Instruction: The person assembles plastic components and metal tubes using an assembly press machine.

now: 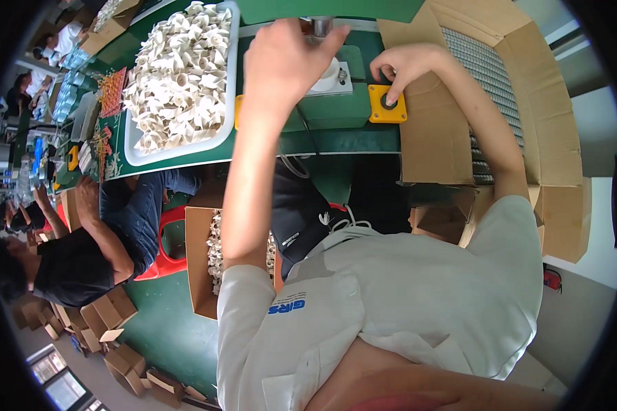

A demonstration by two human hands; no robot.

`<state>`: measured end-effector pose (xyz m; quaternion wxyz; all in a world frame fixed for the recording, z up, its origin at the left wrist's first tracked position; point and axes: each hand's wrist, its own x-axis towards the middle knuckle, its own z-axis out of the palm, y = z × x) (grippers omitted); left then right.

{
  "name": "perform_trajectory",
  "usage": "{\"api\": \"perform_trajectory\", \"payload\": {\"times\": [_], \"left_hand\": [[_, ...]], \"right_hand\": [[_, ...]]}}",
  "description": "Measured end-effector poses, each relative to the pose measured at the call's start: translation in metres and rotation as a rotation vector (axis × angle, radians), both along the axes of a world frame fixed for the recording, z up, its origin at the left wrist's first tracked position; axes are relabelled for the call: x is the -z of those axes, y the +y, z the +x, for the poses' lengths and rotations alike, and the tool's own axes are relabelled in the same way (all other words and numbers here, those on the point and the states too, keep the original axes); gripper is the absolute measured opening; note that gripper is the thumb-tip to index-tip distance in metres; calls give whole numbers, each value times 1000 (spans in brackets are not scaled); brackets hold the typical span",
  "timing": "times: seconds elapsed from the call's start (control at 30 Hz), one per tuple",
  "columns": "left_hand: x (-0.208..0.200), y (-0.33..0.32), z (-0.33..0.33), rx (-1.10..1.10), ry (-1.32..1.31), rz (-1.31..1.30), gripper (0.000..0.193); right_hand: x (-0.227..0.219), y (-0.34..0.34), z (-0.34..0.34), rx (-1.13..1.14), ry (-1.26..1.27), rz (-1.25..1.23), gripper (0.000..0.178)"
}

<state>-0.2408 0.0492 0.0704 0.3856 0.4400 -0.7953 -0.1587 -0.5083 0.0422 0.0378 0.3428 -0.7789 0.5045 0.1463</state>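
My left hand [284, 65] is raised over the bench beside a metal cylinder [321, 26]. Its thumb stretches to the right past the cylinder; the other fingers are mostly hidden, so I cannot tell whether they hold anything. Below it a round white piece [327, 79] sits against a metal plate [344, 77] on a green base [343, 108]. My right hand [413, 63] is open and holds nothing, its fingers loosely bent and apart. One digit reaches down onto the black button [389, 102] of a yellow box [378, 115].
A white tray [131, 152] heaped with white cone-shaped parts [182, 79] stands left on the green bench. A carton [428, 116] with rows of metal cylinders [487, 75] is at right. Another carton [197, 257] stands below the bench. A co-worker [82, 257] sits at left.
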Motion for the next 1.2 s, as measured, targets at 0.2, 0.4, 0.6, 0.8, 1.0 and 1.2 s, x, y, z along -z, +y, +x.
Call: {"api": "perform_trajectory", "payload": {"times": [0.2,0.4,0.6,0.8,1.0,1.2], "left_hand": [[79,78,55,129,378,136,9],[216,236,242,-583,-242,547,44],[228,274,319,-864,-138,364,25],[151,157,280,-797,210,-77,49],[74,22,247,-607,-26,-401,14],[75,-2,241,-591,-295,-130,25]], "right_hand": [[5,-10,2,83,-572,-266,31],[27,-71,60,-476,-1110,-886,31],[4,-47,98,562,-1858,735,32],[10,-59,125,38,-1798,743,32],[26,-70,103,165,-1650,597,40],[15,-50,89,150,-1582,505,44]]}}
